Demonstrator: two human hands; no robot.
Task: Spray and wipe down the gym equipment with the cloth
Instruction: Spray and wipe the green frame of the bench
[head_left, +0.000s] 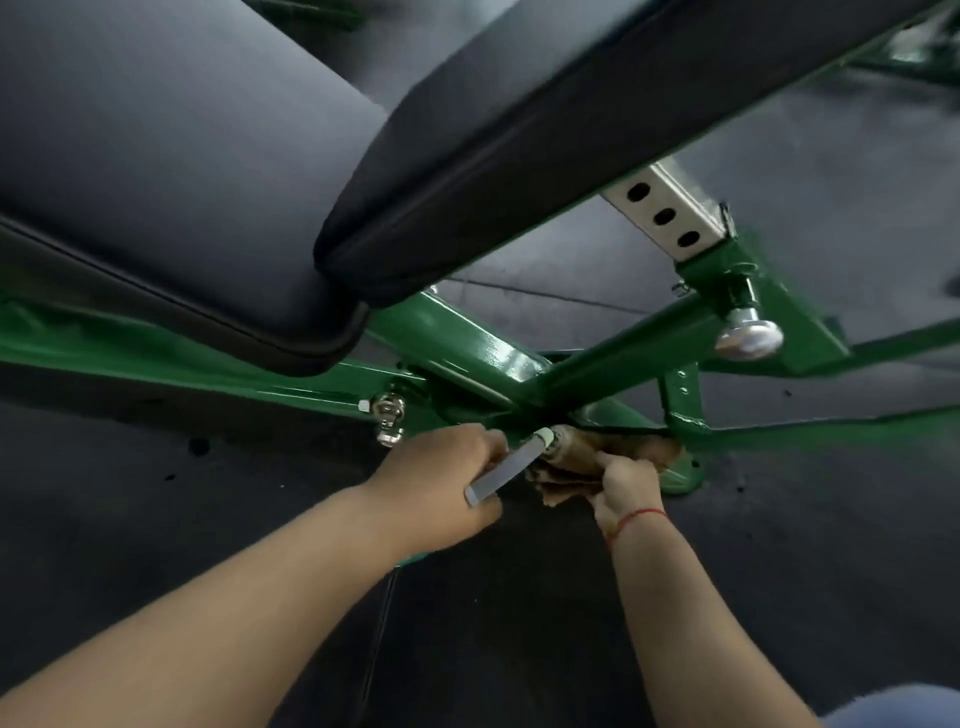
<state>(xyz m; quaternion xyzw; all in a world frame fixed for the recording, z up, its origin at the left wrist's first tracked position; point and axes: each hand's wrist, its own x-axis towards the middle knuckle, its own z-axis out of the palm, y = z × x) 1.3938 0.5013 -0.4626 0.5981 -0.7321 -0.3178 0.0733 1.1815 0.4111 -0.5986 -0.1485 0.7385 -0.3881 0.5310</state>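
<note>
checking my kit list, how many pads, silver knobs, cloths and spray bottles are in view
black pads: 2
silver knobs: 2
brown cloth: 1
spray bottle: 1
total: 6

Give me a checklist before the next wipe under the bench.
1. The cloth held in the right grip: ok.
2. The cloth touching the green frame: ok, at the low joint.
3. The sprayer held in the left grip: ok.
4. The nozzle pointing at the frame, beside the cloth: ok.
5. The frame wet enough to wipe: cannot tell.
</note>
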